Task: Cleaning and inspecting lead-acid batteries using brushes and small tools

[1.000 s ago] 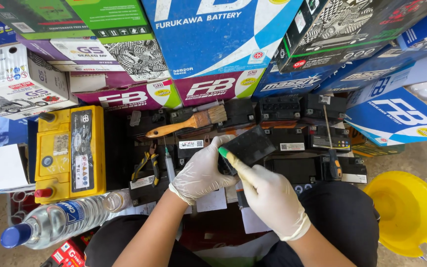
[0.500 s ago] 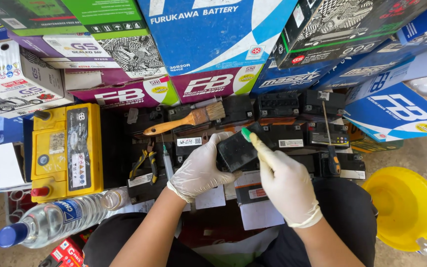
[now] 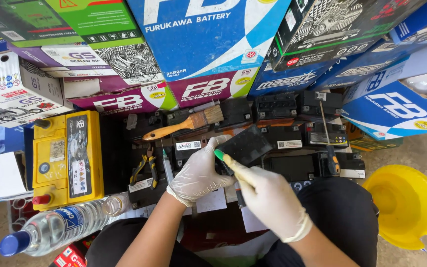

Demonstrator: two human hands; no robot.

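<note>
Both my hands wear thin white gloves. My left hand grips a small black battery, tilted up at centre. My right hand holds a thin green-tipped tool whose tip touches the battery's near side. Below them lies a row of small black batteries with white labels.
A yellow car battery stands at left, a clear water bottle with a blue cap in front of it. A wooden paintbrush, pliers and a screwdriver lie on the batteries. Stacked battery boxes fill the back. A yellow funnel sits at right.
The head view has shifted slightly. My right hand has drawn back toward me with the green-tipped tool, whose tip has moved left along the battery; my left hand keeps its hold.
</note>
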